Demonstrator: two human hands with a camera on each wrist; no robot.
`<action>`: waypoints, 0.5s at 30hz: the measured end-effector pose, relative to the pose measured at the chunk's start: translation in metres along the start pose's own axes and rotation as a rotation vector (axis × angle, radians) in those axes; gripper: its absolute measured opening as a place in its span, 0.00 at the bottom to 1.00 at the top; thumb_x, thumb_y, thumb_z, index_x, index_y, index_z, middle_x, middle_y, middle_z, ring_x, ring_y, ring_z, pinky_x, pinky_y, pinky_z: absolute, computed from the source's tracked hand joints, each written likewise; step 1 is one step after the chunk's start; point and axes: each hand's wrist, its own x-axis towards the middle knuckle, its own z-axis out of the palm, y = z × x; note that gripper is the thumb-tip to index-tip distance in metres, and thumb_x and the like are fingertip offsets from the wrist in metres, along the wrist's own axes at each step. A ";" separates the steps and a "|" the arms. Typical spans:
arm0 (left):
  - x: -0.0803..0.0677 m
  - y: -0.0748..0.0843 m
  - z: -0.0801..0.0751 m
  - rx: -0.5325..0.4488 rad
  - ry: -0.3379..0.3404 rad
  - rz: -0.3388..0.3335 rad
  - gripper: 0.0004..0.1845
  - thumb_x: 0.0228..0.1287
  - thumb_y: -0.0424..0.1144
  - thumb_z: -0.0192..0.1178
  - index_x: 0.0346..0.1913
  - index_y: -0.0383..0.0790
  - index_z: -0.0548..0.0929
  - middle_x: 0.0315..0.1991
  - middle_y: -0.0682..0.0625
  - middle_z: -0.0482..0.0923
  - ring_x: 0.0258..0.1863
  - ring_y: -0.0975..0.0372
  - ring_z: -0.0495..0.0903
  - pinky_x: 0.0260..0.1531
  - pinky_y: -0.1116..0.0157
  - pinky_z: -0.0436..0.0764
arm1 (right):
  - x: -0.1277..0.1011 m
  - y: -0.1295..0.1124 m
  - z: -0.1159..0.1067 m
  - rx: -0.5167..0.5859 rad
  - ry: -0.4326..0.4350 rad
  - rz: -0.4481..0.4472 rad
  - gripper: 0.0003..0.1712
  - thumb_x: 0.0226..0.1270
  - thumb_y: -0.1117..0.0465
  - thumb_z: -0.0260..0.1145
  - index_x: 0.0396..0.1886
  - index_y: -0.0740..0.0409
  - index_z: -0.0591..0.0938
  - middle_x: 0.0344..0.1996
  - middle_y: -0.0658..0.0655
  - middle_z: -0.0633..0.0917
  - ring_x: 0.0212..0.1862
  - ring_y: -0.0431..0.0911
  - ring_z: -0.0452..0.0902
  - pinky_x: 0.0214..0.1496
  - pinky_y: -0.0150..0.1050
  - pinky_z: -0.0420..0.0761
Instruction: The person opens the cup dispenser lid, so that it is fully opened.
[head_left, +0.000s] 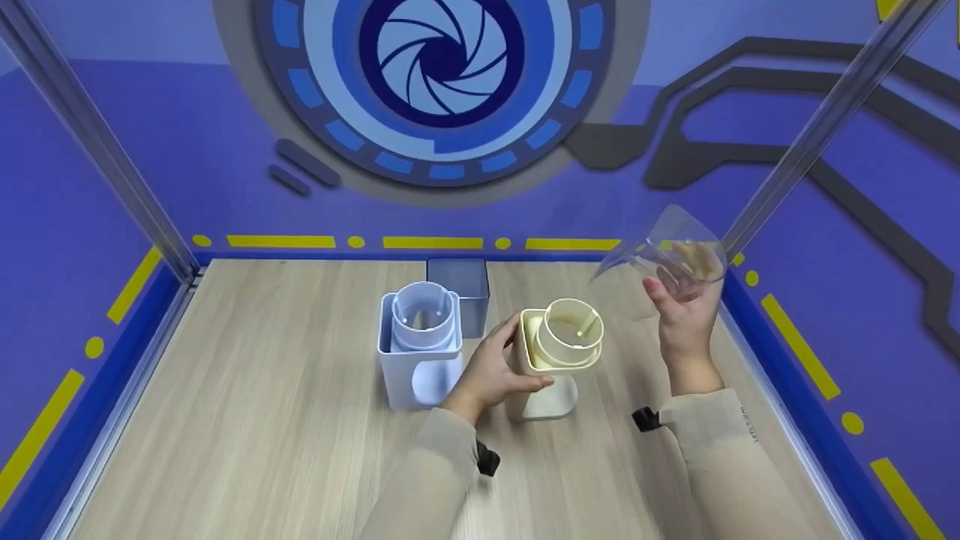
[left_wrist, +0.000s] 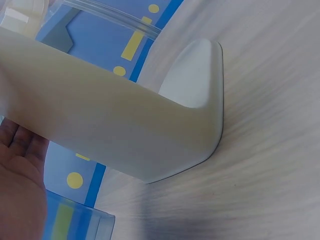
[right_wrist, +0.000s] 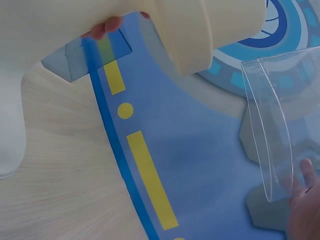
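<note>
A cream dispenser-like stand [head_left: 570, 334] has a boxy body, a round collar on top and a rounded foot. My left hand [head_left: 491, 371] grips its body from the left, thumb across the front. In the left wrist view, the body [left_wrist: 115, 115] leans across the picture with its foot on the table. To the right, my right hand [head_left: 690, 322] holds up a clear plastic container [head_left: 671, 232], apart from the cream stand. The container's curved rim [right_wrist: 272, 130] shows in the right wrist view, where its gripping fingers are only partly visible.
Left of the cream stand is a similar light-blue stand [head_left: 420, 349]. Behind them, a grey see-through box [head_left: 469, 296] is near the back wall. The wooden table [head_left: 262, 390] is bounded by blue walls [head_left: 862, 262] and metal posts [head_left: 105, 142].
</note>
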 end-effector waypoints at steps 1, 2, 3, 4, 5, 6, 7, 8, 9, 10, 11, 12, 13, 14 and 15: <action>0.000 0.000 0.000 0.001 -0.001 -0.002 0.63 0.36 0.49 0.87 0.80 0.52 0.64 0.75 0.55 0.70 0.75 0.63 0.70 0.79 0.58 0.66 | 0.000 0.002 -0.001 -0.014 0.005 0.006 0.47 0.56 0.83 0.70 0.73 0.57 0.64 0.66 0.66 0.76 0.63 0.53 0.80 0.72 0.42 0.76; 0.000 0.000 0.000 0.002 -0.002 0.000 0.63 0.36 0.49 0.87 0.80 0.51 0.64 0.75 0.55 0.70 0.75 0.62 0.70 0.79 0.58 0.66 | 0.000 0.003 -0.002 -0.027 0.007 0.015 0.47 0.56 0.83 0.70 0.73 0.57 0.64 0.66 0.64 0.76 0.63 0.52 0.80 0.72 0.41 0.77; -0.001 0.000 0.000 0.003 -0.002 0.001 0.63 0.37 0.49 0.87 0.80 0.51 0.64 0.75 0.55 0.70 0.75 0.62 0.70 0.79 0.57 0.66 | 0.000 0.005 -0.003 -0.039 0.008 0.026 0.47 0.56 0.83 0.70 0.74 0.56 0.63 0.66 0.63 0.76 0.63 0.51 0.80 0.71 0.38 0.77; -0.001 0.000 0.000 0.004 -0.002 0.001 0.63 0.37 0.49 0.87 0.80 0.51 0.64 0.75 0.55 0.70 0.75 0.63 0.70 0.79 0.58 0.66 | 0.000 0.007 -0.005 -0.050 0.010 0.035 0.48 0.56 0.83 0.70 0.74 0.57 0.63 0.66 0.62 0.76 0.63 0.51 0.79 0.70 0.37 0.77; -0.001 0.000 0.000 0.004 -0.002 0.007 0.62 0.37 0.49 0.86 0.80 0.50 0.64 0.74 0.54 0.71 0.74 0.62 0.70 0.79 0.57 0.66 | 0.000 0.009 -0.006 -0.058 0.008 0.042 0.48 0.55 0.82 0.71 0.74 0.58 0.62 0.66 0.62 0.75 0.63 0.51 0.79 0.70 0.36 0.77; -0.001 0.000 0.001 0.004 -0.002 0.014 0.62 0.37 0.49 0.86 0.80 0.50 0.64 0.74 0.54 0.71 0.74 0.62 0.70 0.79 0.57 0.66 | 0.000 0.011 -0.007 -0.072 0.006 0.046 0.49 0.55 0.82 0.71 0.74 0.59 0.61 0.65 0.61 0.75 0.63 0.51 0.78 0.69 0.36 0.77; -0.001 0.000 0.000 0.002 -0.002 0.023 0.62 0.37 0.49 0.86 0.80 0.50 0.64 0.74 0.54 0.72 0.74 0.62 0.70 0.79 0.57 0.66 | -0.001 0.013 -0.008 -0.080 0.006 0.051 0.49 0.54 0.81 0.72 0.74 0.60 0.61 0.65 0.62 0.75 0.63 0.52 0.78 0.68 0.37 0.77; -0.001 0.000 0.000 0.002 -0.001 0.032 0.62 0.38 0.49 0.86 0.80 0.50 0.64 0.73 0.54 0.72 0.74 0.62 0.70 0.79 0.56 0.67 | -0.001 0.015 -0.009 -0.089 0.006 0.055 0.50 0.53 0.81 0.72 0.74 0.61 0.60 0.65 0.62 0.74 0.62 0.52 0.77 0.68 0.38 0.77; -0.002 0.001 0.000 0.001 0.000 0.037 0.62 0.38 0.49 0.86 0.80 0.51 0.64 0.73 0.55 0.73 0.74 0.62 0.70 0.79 0.57 0.67 | -0.001 0.017 -0.010 -0.101 0.008 0.058 0.50 0.53 0.81 0.73 0.73 0.62 0.60 0.65 0.63 0.74 0.61 0.52 0.77 0.67 0.39 0.77; -0.002 0.001 0.000 0.000 0.000 0.042 0.61 0.38 0.49 0.86 0.80 0.51 0.64 0.72 0.55 0.73 0.74 0.62 0.70 0.79 0.57 0.67 | -0.001 0.019 -0.011 -0.112 0.009 0.060 0.50 0.52 0.80 0.73 0.73 0.62 0.60 0.65 0.63 0.73 0.61 0.53 0.77 0.66 0.40 0.77; -0.002 0.001 0.000 -0.006 -0.001 0.048 0.61 0.38 0.48 0.86 0.79 0.51 0.65 0.72 0.55 0.73 0.74 0.62 0.70 0.79 0.56 0.67 | -0.002 0.022 -0.012 -0.126 0.010 0.062 0.50 0.52 0.80 0.74 0.73 0.62 0.60 0.65 0.64 0.73 0.60 0.53 0.76 0.65 0.42 0.77; -0.002 0.001 -0.001 -0.005 0.001 0.046 0.61 0.38 0.49 0.86 0.79 0.51 0.65 0.72 0.55 0.73 0.74 0.62 0.70 0.79 0.57 0.67 | -0.002 0.024 -0.013 -0.141 0.013 0.067 0.51 0.52 0.79 0.74 0.73 0.61 0.60 0.64 0.63 0.73 0.60 0.53 0.76 0.65 0.42 0.77; -0.002 0.001 -0.001 -0.003 0.002 0.044 0.61 0.38 0.49 0.86 0.79 0.51 0.65 0.72 0.55 0.73 0.75 0.62 0.70 0.79 0.57 0.67 | -0.003 0.027 -0.014 -0.157 0.018 0.074 0.51 0.52 0.79 0.75 0.73 0.61 0.60 0.64 0.62 0.73 0.60 0.53 0.76 0.65 0.43 0.77; -0.002 0.001 -0.001 -0.002 0.003 0.041 0.61 0.38 0.49 0.86 0.79 0.51 0.65 0.73 0.55 0.72 0.75 0.62 0.69 0.79 0.57 0.67 | -0.004 0.029 -0.016 -0.176 0.021 0.081 0.50 0.52 0.78 0.76 0.72 0.60 0.61 0.64 0.60 0.73 0.60 0.53 0.76 0.64 0.42 0.77; -0.003 0.000 -0.001 -0.002 0.003 0.036 0.61 0.38 0.49 0.86 0.80 0.51 0.64 0.73 0.55 0.72 0.75 0.62 0.69 0.79 0.57 0.67 | -0.004 0.031 -0.017 -0.197 0.025 0.088 0.50 0.51 0.78 0.76 0.72 0.59 0.62 0.63 0.59 0.74 0.60 0.53 0.76 0.64 0.42 0.77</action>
